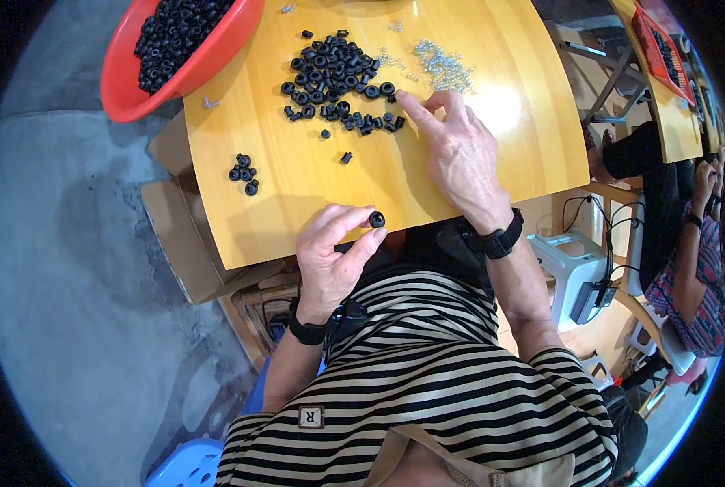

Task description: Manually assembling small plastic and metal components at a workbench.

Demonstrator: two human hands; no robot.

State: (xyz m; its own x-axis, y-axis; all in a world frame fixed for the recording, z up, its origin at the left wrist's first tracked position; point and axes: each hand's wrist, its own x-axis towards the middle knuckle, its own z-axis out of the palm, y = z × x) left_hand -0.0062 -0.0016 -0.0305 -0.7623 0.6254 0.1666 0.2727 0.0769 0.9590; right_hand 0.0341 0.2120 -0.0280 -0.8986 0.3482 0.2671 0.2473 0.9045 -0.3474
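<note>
Between the thumb and fingertips of my left hand [328, 258] is a small round black plastic part [377, 219] with a hole in its face, held just off the table's near edge. My right hand [464, 154] reaches over the table, palm down, fingers apart. Its leftmost digit is at the right edge of a loose pile of black plastic parts [330, 71], close to or touching one piece; contact is unclear. Just beyond its fingertips lies a scatter of small silvery screw-like pieces [444, 66]. Several black parts sit in a small cluster [245, 174] on the left.
A red basin [121, 104] full of black parts stands at the table's far left corner. The yellow wooden table [525, 138] ends just before my body. Below its left side is a cardboard box [172, 231]. At right are a white stool [569, 272] and another seated person [687, 276].
</note>
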